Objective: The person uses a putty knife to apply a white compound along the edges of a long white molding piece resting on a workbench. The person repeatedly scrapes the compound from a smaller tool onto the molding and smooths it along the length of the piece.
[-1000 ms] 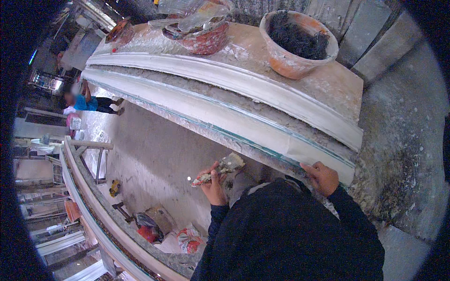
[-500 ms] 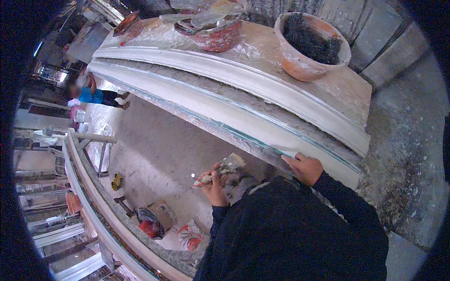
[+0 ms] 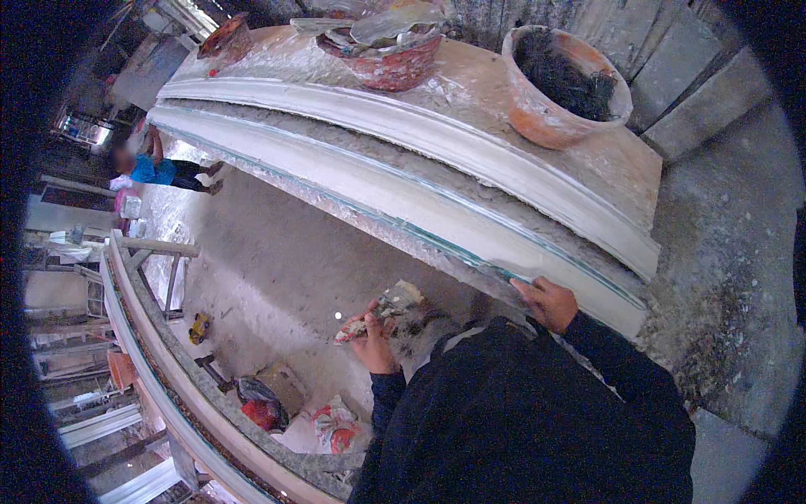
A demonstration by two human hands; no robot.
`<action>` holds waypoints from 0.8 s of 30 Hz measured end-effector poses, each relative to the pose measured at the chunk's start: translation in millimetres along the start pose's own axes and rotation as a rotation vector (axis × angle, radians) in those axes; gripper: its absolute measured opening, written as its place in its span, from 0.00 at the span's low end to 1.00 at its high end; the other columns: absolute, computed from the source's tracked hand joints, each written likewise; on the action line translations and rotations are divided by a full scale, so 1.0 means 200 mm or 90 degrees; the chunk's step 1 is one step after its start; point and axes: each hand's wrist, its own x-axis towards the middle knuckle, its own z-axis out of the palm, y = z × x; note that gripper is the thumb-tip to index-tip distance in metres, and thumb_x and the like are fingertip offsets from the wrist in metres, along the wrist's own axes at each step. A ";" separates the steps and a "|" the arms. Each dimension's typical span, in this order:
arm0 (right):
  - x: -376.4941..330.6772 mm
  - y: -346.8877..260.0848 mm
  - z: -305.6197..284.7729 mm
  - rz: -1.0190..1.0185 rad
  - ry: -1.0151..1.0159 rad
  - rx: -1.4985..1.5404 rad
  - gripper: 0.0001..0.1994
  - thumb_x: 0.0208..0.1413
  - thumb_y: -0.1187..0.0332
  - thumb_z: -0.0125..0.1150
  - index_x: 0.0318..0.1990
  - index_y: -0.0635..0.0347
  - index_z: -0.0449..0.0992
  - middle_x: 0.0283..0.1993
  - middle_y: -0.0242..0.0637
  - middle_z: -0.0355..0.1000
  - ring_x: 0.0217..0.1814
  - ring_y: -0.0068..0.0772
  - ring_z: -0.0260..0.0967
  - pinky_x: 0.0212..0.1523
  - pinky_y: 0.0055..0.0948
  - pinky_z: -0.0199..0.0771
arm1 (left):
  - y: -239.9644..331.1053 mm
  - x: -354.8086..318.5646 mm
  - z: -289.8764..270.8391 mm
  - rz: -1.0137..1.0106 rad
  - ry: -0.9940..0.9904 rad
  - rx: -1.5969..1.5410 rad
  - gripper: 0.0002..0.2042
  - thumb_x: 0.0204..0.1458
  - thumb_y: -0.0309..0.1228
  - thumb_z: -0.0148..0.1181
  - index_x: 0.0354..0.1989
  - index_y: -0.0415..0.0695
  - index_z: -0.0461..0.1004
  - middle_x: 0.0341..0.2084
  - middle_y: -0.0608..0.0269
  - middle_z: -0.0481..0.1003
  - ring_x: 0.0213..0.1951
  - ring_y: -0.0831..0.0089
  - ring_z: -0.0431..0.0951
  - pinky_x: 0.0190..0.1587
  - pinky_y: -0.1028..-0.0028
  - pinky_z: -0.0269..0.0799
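Note:
My left hand (image 3: 374, 347) is closed round the handle of a flat, plaster-caked brush (image 3: 395, 307), held above the floor in front of the bench. The brush has a pale, ragged end and reddish patches by the handle. My right hand (image 3: 550, 304) rests on the near edge of a long white moulding (image 3: 470, 248), towards its right end. Its index finger stretches along the teal edge strip (image 3: 445, 246), while the other fingers curl in. Whether anything small sits under those fingers is hidden.
Behind lies a second white moulding (image 3: 369, 113). On the bench stand a red basin (image 3: 395, 71) with flat scraps and an orange bowl (image 3: 546, 126) with a dark inside. A curved bench (image 3: 168, 370) runs at left; a person (image 3: 155, 170) in blue stands far left.
My left hand has moved slightly left and down with the brush. My right hand has stayed at the moulding's edge. The view has shifted a little.

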 end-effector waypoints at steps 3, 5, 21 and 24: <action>0.00 0.01 0.04 -0.001 0.023 0.042 0.25 0.48 0.67 0.51 0.57 0.36 0.60 0.33 0.40 0.66 0.26 0.46 0.68 0.23 0.41 0.71 | -0.01 0.02 0.01 0.000 -0.026 -0.010 0.14 0.49 0.36 0.58 0.40 0.51 0.60 0.43 0.59 0.71 0.43 0.66 0.72 0.37 0.67 0.71; 0.00 0.01 0.03 -0.003 0.029 0.046 0.24 0.49 0.66 0.51 0.57 0.36 0.60 0.32 0.39 0.66 0.27 0.45 0.68 0.24 0.40 0.70 | 0.01 0.02 0.04 0.002 -0.037 -0.011 0.13 0.49 0.36 0.58 0.39 0.51 0.60 0.42 0.58 0.71 0.43 0.66 0.72 0.37 0.66 0.72; 0.08 -0.09 -0.06 0.073 -0.048 -0.016 0.21 0.52 0.63 0.47 0.56 0.37 0.63 0.31 0.39 0.66 0.29 0.42 0.68 0.27 0.37 0.70 | 0.00 -0.05 0.03 0.002 -0.033 -0.008 0.12 0.51 0.34 0.56 0.39 0.49 0.60 0.42 0.55 0.71 0.41 0.66 0.73 0.35 0.70 0.74; 0.01 -0.06 -0.08 0.063 -0.047 0.018 0.21 0.53 0.62 0.46 0.56 0.37 0.62 0.31 0.39 0.66 0.28 0.44 0.67 0.26 0.39 0.69 | 0.02 -0.06 0.04 0.024 -0.039 -0.002 0.12 0.50 0.35 0.57 0.39 0.50 0.61 0.40 0.60 0.73 0.40 0.67 0.73 0.36 0.68 0.72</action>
